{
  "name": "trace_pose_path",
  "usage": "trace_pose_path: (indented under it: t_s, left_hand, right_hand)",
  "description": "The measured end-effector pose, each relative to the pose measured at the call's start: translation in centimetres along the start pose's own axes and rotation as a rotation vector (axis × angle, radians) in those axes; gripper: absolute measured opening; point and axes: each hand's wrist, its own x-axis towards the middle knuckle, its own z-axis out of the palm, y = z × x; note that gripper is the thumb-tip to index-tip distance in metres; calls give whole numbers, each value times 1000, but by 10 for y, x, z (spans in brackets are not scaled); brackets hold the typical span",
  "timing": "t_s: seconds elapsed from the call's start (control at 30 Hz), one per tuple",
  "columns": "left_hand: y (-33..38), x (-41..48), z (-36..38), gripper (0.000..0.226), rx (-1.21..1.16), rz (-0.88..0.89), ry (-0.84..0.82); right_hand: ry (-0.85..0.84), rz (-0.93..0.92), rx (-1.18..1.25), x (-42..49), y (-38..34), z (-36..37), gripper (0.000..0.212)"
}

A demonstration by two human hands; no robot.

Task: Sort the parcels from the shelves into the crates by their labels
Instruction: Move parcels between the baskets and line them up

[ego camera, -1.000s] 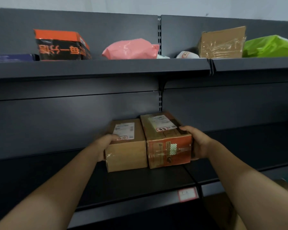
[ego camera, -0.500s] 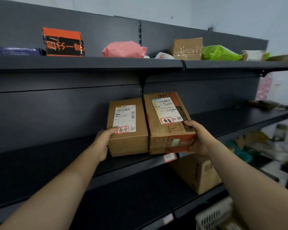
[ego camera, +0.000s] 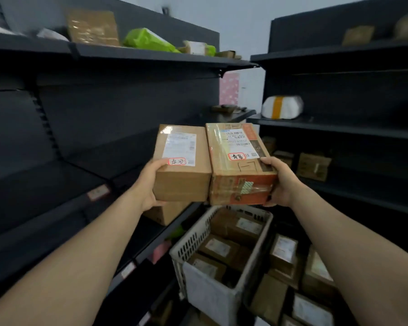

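Note:
Two cardboard parcels are held side by side in the air, touching along their inner edges. My left hand (ego camera: 149, 184) grips the left side of the plain brown parcel (ego camera: 181, 175), which carries a white shipping label and a red-edged handwritten tag. My right hand (ego camera: 279, 182) grips the right side of the taped parcel with an orange front (ego camera: 238, 170), also tagged by hand. Below them stands a white slotted crate (ego camera: 212, 292) holding several brown parcels.
Dark shelves (ego camera: 127, 55) run along the left and a second unit (ego camera: 339, 123) on the right. The top shelf holds a taped box (ego camera: 92, 27) and a green bag (ego camera: 149, 41). A white parcel with yellow tape (ego camera: 282, 107) lies right. More boxes (ego camera: 311, 276) fill the floor crates.
Both parcels have come off the shelf and swung to the right, away from the left shelving. They now hang above the white crate, and the view has turned toward the corner.

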Motion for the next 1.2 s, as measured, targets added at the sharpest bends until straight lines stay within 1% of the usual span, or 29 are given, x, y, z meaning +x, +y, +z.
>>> trace_pose_path:
  t_s: [0.1, 0.17, 0.2, 0.23, 0.33, 0.4, 0.47, 0.53, 0.57, 0.6, 0.67, 0.77, 0.83, 0.93, 0.97, 1.0, 1.03, 1.07, 1.13, 1.2]
  left_hand:
    - [-35, 0, 79, 31, 22, -80, -87]
    - [-65, -3, 136, 28, 56, -129, -152]
    - [-75, -4, 154, 27, 73, -126, -170]
    - [-85, -1, 165, 29, 98, -111, -179]
    - [-128, -3, 222, 48, 197, -118, -259]
    - [-159, -6, 250, 56, 230, -141, -298]
    - [-188, -6, 267, 57, 272, -185, -332]
    - [-219, 2, 281, 54, 314, -229, -362]
    - [-235, 5, 288, 55, 332, -267, -373]
    - [-251, 8, 294, 56, 349, -307, -384]
    - [-283, 16, 306, 58, 372, -372, -410]
    - [-343, 33, 320, 55, 423, -434, -458]
    - [-383, 43, 327, 52, 434, -472, -483]
    - [-438, 51, 340, 35, 428, -569, -531]
    - [-453, 52, 343, 34, 438, -581, -543]
    - [-469, 53, 346, 41, 460, -584, -556]
    - [-486, 56, 348, 53, 493, -574, -573]
    - [-500, 57, 351, 61, 518, -567, -590]
    - [-517, 59, 355, 56, 575, -554, -603]
    - [-529, 63, 360, 51, 666, -548, -611]
  right_hand:
    - [129, 38, 21, -18, 13, -85, 33]
    - [221, 77, 33, -33, 26, -148, 32]
    - [251, 97, 19, -39, 32, -169, 32]
    - [264, 124, -4, -45, 37, -180, 32]
    - [367, 177, -39, -59, 58, -244, 34]
    - [450, 165, -38, -61, 77, -280, 36]
    - [541, 120, -7, -54, 99, -311, 46]
    - [607, 105, 42, -45, 123, -332, 64]
    - [641, 106, 73, -38, 136, -342, 70]
    - [680, 98, 104, -34, 148, -347, 72]
    - [742, 85, 157, -25, 172, -356, 69]
    - [794, 83, 186, -8, 207, -369, 64]
    - [822, 75, 205, 4, 228, -376, 54]
    - [846, 48, 200, 20, 258, -390, 34]
    - [851, 36, 211, 23, 267, -393, 27]
    - [860, 28, 235, 27, 277, -398, 23]
    - [866, 20, 269, 30, 286, -402, 23]
    - [873, 22, 306, 33, 294, -406, 27]
    - [895, 46, 378, 35, 307, -411, 36]
    - [896, 56, 432, 35, 316, -417, 40]
